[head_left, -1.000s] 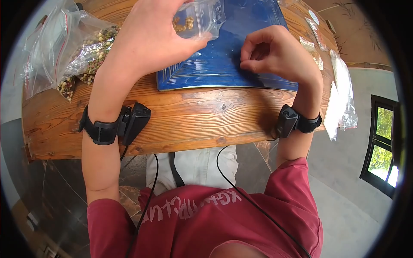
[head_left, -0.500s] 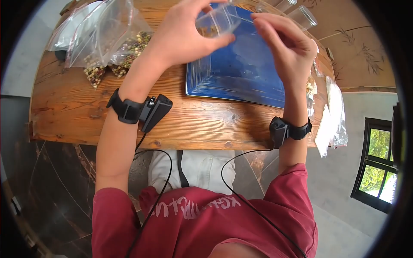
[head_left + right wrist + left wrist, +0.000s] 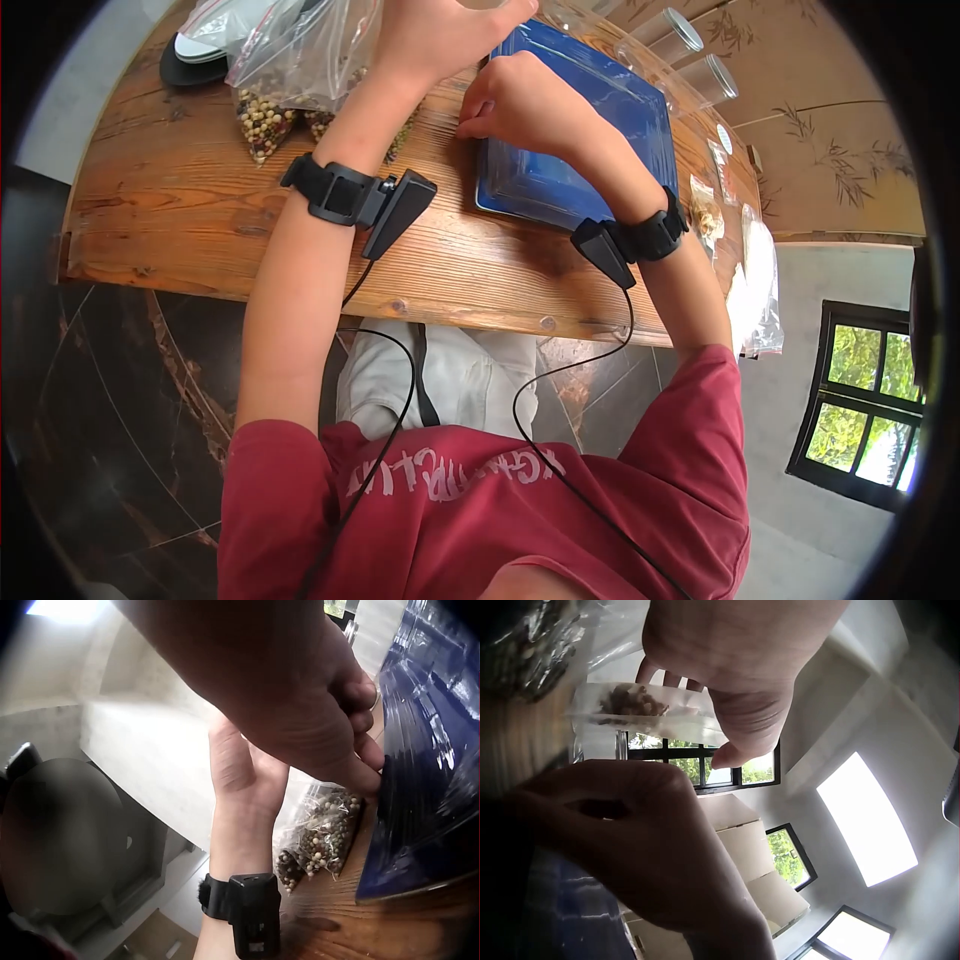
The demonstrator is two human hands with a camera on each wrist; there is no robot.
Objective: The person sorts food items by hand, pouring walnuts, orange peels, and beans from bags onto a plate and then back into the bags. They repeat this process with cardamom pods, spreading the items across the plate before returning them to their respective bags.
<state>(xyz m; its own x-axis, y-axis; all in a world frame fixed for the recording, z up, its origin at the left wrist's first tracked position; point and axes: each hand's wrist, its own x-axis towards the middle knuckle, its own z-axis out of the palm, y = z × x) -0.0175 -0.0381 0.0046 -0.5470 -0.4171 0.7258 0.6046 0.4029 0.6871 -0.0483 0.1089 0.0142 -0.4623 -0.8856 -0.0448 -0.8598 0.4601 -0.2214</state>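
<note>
At the top of the head view is the left hand (image 3: pixel 435 38), its fingertips cut off by the frame. The left wrist view shows that hand (image 3: pixel 731 671) gripping a clear plastic bag (image 3: pixel 686 709) with brown dried pieces (image 3: pixel 634 705) inside. The right hand (image 3: pixel 535 110) reaches low over the left edge of a blue rectangular tray (image 3: pixel 600 100), its fingers curled. In the right wrist view its fingertips (image 3: pixel 364 776) are down by the wooden table beside the tray (image 3: pixel 427 765); whether they pinch anything cannot be made out.
Clear bags of mixed beans (image 3: pixel 265 125) lie at the left of the table (image 3: pixel 170 200), by a dark round dish (image 3: pixel 190 72). Glass jars (image 3: pixel 710 78) lie beyond the tray, and small packets (image 3: pixel 705 212) and a white bag (image 3: pixel 758 270) are along the right edge.
The right hand has moved left and down from over the tray to its left edge. The left hand, with the bag, has gone up toward the frame's top. The head view has shifted.
</note>
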